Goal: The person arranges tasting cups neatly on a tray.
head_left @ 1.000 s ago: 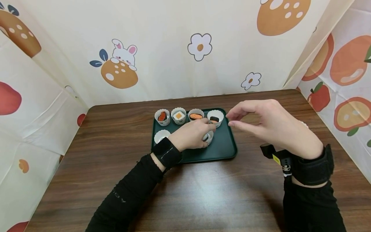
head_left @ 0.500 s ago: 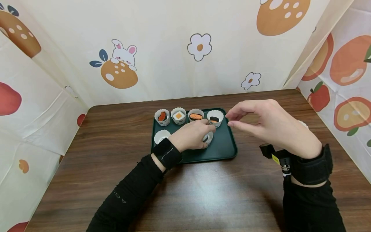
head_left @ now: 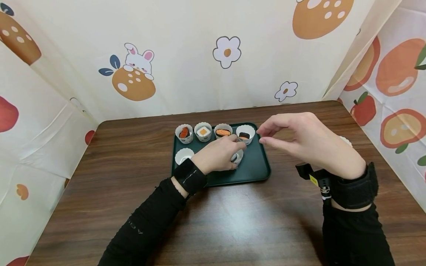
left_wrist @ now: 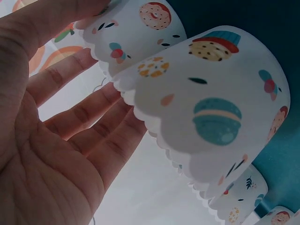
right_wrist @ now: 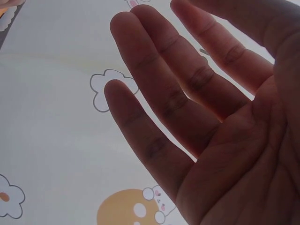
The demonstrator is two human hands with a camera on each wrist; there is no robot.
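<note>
My left hand (head_left: 217,153) reaches over the dark green tray (head_left: 257,162). Its thumb and fingers grip a white paper baking cup (head_left: 239,158) in the front row, with a dark bit inside it showing past the fingers. In the left wrist view a larger, nearer paper cup (left_wrist: 215,103) with printed sweets fills the middle. An empty-looking white cup (head_left: 184,156) stands beside the left wrist. My right hand (head_left: 299,135) hovers at the tray's right edge, thumb and fingers apart and holding nothing; its fingertips come close to the back-right cup with dark-banded sushi (head_left: 244,136).
Along the tray's back row are cups of toy-like sushi: red-topped (head_left: 184,132), white with a yellow square (head_left: 203,132), and orange (head_left: 223,132). Another white scalloped rim (head_left: 346,140) peeks out behind the right wrist. Printed curtains edge the brown wooden table (head_left: 233,229).
The head view has shifted slightly, so the scene sits a little further left. Both hands keep the same pose.
</note>
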